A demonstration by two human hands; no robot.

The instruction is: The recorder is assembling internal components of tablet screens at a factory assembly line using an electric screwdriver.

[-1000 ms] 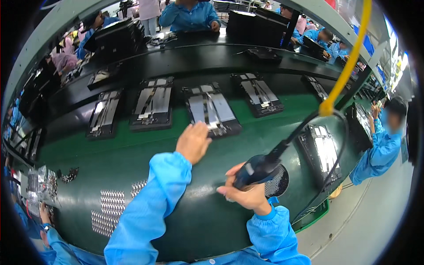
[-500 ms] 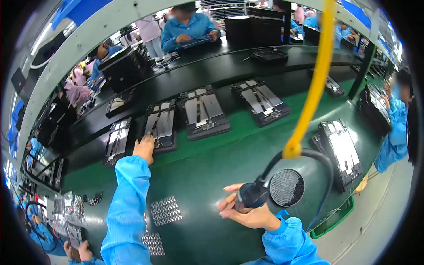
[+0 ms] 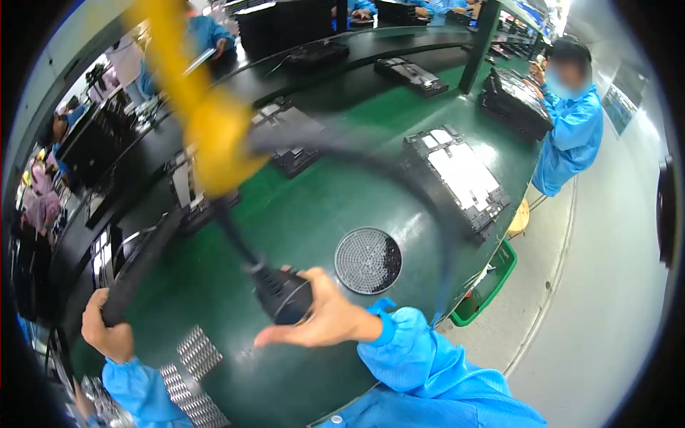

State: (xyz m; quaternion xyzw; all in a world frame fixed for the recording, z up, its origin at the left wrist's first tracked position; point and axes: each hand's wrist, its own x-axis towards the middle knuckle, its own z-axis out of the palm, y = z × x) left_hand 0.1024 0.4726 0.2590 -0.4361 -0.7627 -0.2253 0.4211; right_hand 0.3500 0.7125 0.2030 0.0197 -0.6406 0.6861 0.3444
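My right hand (image 3: pixel 321 314) grips a black corded electric screwdriver (image 3: pixel 287 298). The tool's cable rises to a blurred yellow hanger (image 3: pixel 217 143). At the left, my left hand (image 3: pixel 107 332) is closed on the near end of a dark flat device (image 3: pixel 146 264), seen almost edge-on and tilted up from the bench. To the right of the screwdriver lies a round grey gridded dish (image 3: pixel 357 262), with small black pieces gathered along its right side. Near my left sleeve are sheets of small metallic pieces (image 3: pixel 199 352).
Opened flat devices with silver insides stand on the green bench, one at the right (image 3: pixel 460 175), another beyond the hanger (image 3: pixel 285 135). A green bin (image 3: pixel 489 285) sits below the bench edge. A co-worker (image 3: pixel 571 118) in blue handles a black stack (image 3: pixel 514 100) at the far right.
My left hand has drawn a device from the row toward me and tipped it up. The view has swung right. The right hand still holds the screwdriver, and the yellow hanger now crosses the view's left part.
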